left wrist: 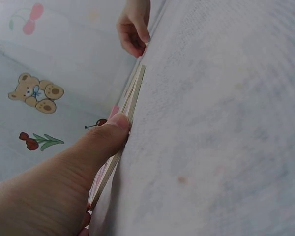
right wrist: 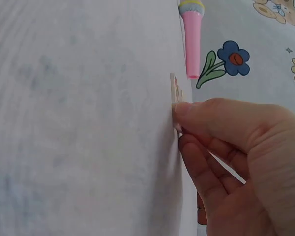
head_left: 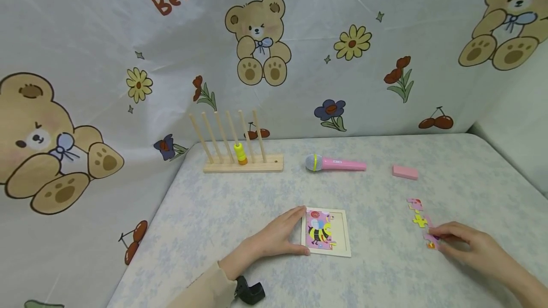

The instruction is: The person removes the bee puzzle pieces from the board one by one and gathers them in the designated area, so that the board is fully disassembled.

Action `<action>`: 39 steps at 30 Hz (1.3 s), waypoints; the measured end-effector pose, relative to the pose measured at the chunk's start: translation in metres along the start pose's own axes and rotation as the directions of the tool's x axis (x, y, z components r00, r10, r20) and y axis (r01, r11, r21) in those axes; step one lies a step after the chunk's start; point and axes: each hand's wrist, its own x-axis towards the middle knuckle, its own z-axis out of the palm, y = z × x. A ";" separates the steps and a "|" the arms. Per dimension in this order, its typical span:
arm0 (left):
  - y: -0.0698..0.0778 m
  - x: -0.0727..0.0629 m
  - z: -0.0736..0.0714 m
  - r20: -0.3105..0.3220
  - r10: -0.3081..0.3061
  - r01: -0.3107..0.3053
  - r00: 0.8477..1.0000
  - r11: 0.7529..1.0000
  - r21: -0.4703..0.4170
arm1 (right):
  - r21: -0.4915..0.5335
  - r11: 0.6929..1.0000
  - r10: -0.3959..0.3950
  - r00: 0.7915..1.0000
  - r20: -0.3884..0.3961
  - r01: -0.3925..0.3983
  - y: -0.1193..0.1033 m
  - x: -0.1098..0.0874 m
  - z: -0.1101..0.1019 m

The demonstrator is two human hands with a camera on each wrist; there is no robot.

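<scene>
My left hand (head_left: 276, 236) grips the left side of a small wooden puzzle tray (head_left: 347, 232), thumb near its lower corner and fingertips at the upper one. Inside the tray, a bee picture (head_left: 318, 232) fills the left part, and bare wood shows on the right. In the left wrist view the thumb (left wrist: 105, 135) presses on the tray's edge. To the right, my right hand (head_left: 468, 246) pinches a pink jigsaw piece (head_left: 431, 243) between thumb and fingers, which partly cover it. Just beyond it lie a yellow piece (head_left: 420, 221) and a pink piece (head_left: 415, 204).
A wooden peg rack (head_left: 244, 168) with yellow and orange beads on one peg stands at the back left. Beside it lie a pink toy microphone (head_left: 342, 164) and a pink block (head_left: 405, 172). A black object (head_left: 250, 292) is by the left sleeve. Bear-print cloth hangs behind the table.
</scene>
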 end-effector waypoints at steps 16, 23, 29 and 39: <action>0.000 0.006 -0.003 0.004 -0.021 0.021 1.000 1.000 -0.012 | -0.037 0.970 0.239 0.971 -0.013 -0.239 -0.061 0.056 -0.023; 0.000 0.003 -0.004 0.017 -0.037 0.037 0.999 0.999 0.001 | 0.128 0.988 0.086 0.996 0.002 -0.085 -0.100 0.099 0.025; -0.001 0.006 -0.002 -0.007 0.005 -0.005 1.000 1.000 0.021 | 0.196 0.971 0.114 0.986 0.123 -0.137 -0.103 0.130 0.065; 0.003 0.002 -0.001 0.005 -0.009 0.009 1.000 1.000 0.014 | 0.267 0.950 0.107 0.972 0.209 -0.162 -0.095 0.133 0.114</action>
